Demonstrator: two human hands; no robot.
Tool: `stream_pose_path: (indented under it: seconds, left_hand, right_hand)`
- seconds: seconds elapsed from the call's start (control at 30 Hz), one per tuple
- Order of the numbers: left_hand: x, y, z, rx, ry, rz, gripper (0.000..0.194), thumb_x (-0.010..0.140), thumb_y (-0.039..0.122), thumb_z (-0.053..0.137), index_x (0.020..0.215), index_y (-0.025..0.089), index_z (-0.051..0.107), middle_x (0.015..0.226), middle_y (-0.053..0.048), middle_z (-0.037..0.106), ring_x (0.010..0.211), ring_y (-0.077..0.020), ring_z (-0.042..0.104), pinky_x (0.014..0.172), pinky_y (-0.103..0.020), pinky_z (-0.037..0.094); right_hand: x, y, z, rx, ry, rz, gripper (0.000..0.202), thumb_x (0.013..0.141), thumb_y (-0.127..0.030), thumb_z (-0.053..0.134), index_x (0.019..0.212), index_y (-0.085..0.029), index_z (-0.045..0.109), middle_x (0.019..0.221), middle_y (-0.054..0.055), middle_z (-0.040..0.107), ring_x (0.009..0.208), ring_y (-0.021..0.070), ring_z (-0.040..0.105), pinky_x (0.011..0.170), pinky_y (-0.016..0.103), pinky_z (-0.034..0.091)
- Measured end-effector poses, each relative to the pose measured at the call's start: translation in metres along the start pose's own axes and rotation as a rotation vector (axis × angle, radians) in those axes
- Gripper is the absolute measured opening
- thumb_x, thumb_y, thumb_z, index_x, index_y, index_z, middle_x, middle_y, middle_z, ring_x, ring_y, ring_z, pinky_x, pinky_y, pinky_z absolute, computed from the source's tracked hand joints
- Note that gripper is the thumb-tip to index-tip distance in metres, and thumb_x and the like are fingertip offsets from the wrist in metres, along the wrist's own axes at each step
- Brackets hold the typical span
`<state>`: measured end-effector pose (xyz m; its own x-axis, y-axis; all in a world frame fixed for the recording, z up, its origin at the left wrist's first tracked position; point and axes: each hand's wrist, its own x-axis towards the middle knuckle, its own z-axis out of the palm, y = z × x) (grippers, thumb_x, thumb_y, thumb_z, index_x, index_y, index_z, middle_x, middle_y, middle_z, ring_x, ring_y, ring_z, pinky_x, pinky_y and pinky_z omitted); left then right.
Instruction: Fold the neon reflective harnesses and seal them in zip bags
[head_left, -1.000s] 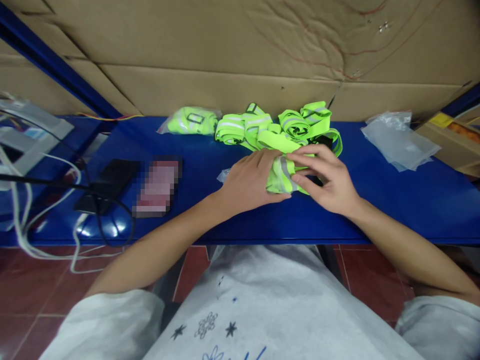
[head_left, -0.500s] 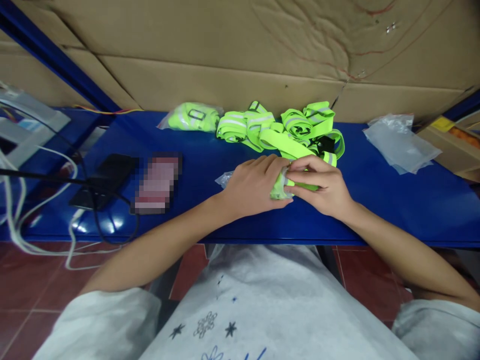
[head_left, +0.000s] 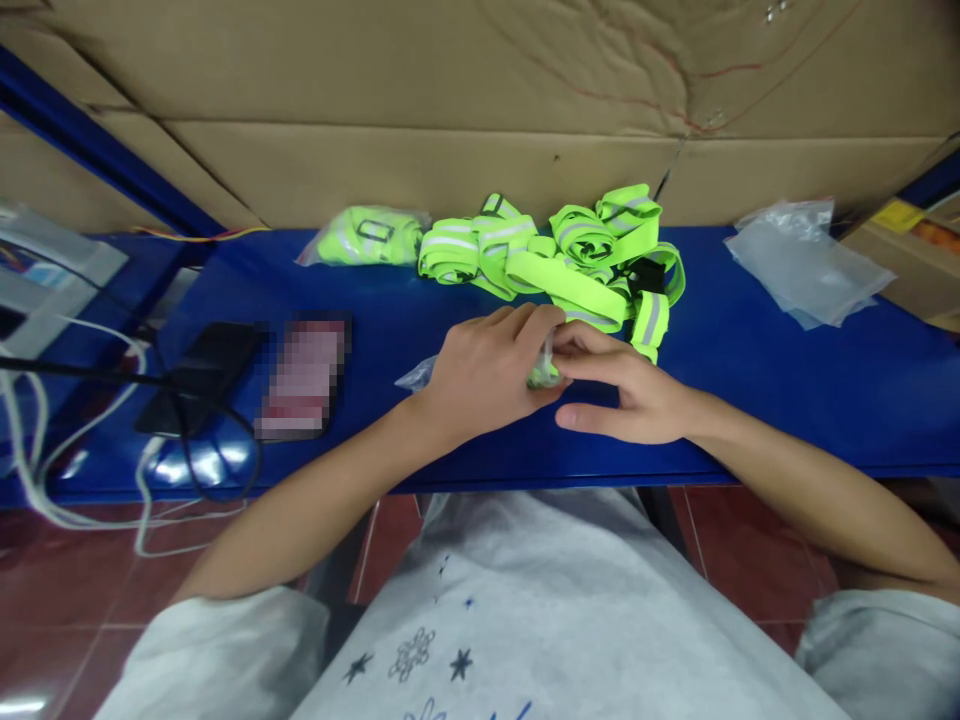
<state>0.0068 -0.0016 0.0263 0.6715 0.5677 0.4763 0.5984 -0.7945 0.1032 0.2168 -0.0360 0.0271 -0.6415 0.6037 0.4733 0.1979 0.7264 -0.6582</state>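
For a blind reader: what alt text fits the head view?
Two bare hands, left hand and right hand, meet over a folded neon-yellow band on a blue table. Behind lie a pile of loose bands, a bagged band and clear bags.

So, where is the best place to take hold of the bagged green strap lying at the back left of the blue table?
Probably the clear plastic corner at the left end of the bagged strap, coming from the left and above. That end tapers to a loose tip on bare blue table; its right end touches the pile of loose straps, so a grip there could catch them too.
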Motion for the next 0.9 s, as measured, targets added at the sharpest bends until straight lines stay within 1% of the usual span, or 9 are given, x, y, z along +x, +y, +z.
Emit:
stream_pose_path:
  seconds: [0.13, 0.27, 0.33, 0.4, 0.53, 0.6, 0.63, 0.77, 0.9]
  left_hand:
    - [0.002, 0.002, -0.005, -0.034, -0.093, -0.076, 0.049, 0.086, 0.043, 0.072, 0.125, 0.018, 0.059, 0.110, -0.009, 0.075, 0.101, -0.0289, 0.074, 0.079, -0.034, 0.054]
    - [0.003, 0.004, -0.016, -0.138, -0.268, -0.135, 0.091, 0.080, 0.063, 0.077, 0.152, 0.024, 0.040, 0.143, -0.011, 0.062, 0.124, -0.0316, 0.066, 0.091, -0.037, 0.055]
    - [0.000, 0.009, -0.022, -0.086, -0.300, -0.160, 0.102, 0.076, 0.068, 0.079, 0.157, 0.025, 0.034, 0.149, -0.013, 0.057, 0.129, -0.0337, 0.063, 0.096, -0.041, 0.055]
    - [-0.006, 0.019, -0.026, 0.032, -0.308, -0.187, 0.101, 0.080, 0.066, 0.077, 0.159, 0.021, 0.033, 0.149, -0.017, 0.056, 0.130, -0.0366, 0.061, 0.102, -0.045, 0.052]
    - [-0.019, 0.037, -0.024, 0.177, -0.373, -0.144, 0.095, 0.091, 0.053, 0.071, 0.165, 0.015, 0.025, 0.164, -0.024, 0.039, 0.147, -0.0417, 0.046, 0.114, -0.056, 0.043]
    - [-0.019, 0.037, -0.020, 0.193, -0.392, -0.146, 0.094, 0.092, 0.047, 0.070, 0.166, 0.015, 0.022, 0.168, -0.024, 0.032, 0.152, -0.0420, 0.038, 0.118, -0.058, 0.038]
    - [-0.017, 0.035, -0.018, 0.188, -0.397, -0.159, 0.094, 0.092, 0.045, 0.070, 0.166, 0.015, 0.022, 0.167, -0.025, 0.034, 0.151, -0.0416, 0.040, 0.117, -0.057, 0.039]
    - [-0.009, 0.021, -0.012, 0.142, -0.372, -0.156, 0.088, 0.091, 0.039, 0.068, 0.164, 0.012, 0.026, 0.152, -0.021, 0.053, 0.131, -0.0361, 0.059, 0.103, -0.046, 0.050]
    - [-0.008, 0.017, -0.010, 0.111, -0.294, -0.071, 0.081, 0.091, 0.039, 0.066, 0.158, 0.009, 0.034, 0.143, -0.019, 0.060, 0.122, -0.0331, 0.063, 0.097, -0.043, 0.051]
  right_hand:
    - [0.006, -0.004, 0.002, -0.002, 0.041, 0.047, 0.020, 0.101, -0.033, 0.063, 0.100, -0.014, 0.071, 0.115, 0.012, 0.064, 0.110, 0.0185, 0.062, 0.100, 0.031, 0.052]
    - [0.006, 0.001, 0.003, 0.061, 0.199, 0.247, 0.030, 0.104, -0.036, 0.058, 0.086, -0.017, 0.073, 0.096, 0.007, 0.071, 0.091, 0.0154, 0.066, 0.084, 0.028, 0.054]
    - [0.003, 0.009, 0.003, 0.119, 0.310, 0.388, 0.030, 0.096, -0.046, 0.068, 0.088, -0.018, 0.077, 0.100, 0.007, 0.073, 0.089, 0.0164, 0.067, 0.076, 0.028, 0.056]
    - [0.001, 0.016, 0.002, 0.216, 0.396, 0.527, 0.034, 0.085, -0.053, 0.079, 0.091, -0.019, 0.080, 0.101, 0.006, 0.075, 0.083, 0.0163, 0.069, 0.072, 0.028, 0.059]
    - [-0.002, 0.022, 0.000, 0.384, 0.385, 0.704, 0.044, 0.073, -0.055, 0.087, 0.097, -0.019, 0.080, 0.085, 0.003, 0.074, 0.073, 0.0138, 0.068, 0.069, 0.028, 0.061]
    - [-0.003, 0.020, -0.001, 0.362, 0.323, 0.698, 0.044, 0.077, -0.055, 0.084, 0.101, -0.019, 0.080, 0.083, 0.002, 0.074, 0.073, 0.0139, 0.068, 0.069, 0.027, 0.060]
    - [-0.004, 0.019, -0.002, 0.333, 0.271, 0.674, 0.042, 0.081, -0.053, 0.081, 0.104, -0.019, 0.080, 0.085, 0.001, 0.075, 0.075, 0.0145, 0.068, 0.071, 0.028, 0.060]
    - [-0.008, 0.016, -0.006, 0.111, 0.043, 0.508, 0.033, 0.097, -0.043, 0.065, 0.118, -0.021, 0.079, 0.099, 0.002, 0.078, 0.091, 0.0185, 0.072, 0.083, 0.029, 0.058]
    - [-0.011, 0.021, -0.006, -0.107, 0.038, 0.242, 0.025, 0.099, -0.036, 0.064, 0.112, -0.022, 0.081, 0.104, 0.007, 0.076, 0.095, 0.0179, 0.071, 0.084, 0.027, 0.055]
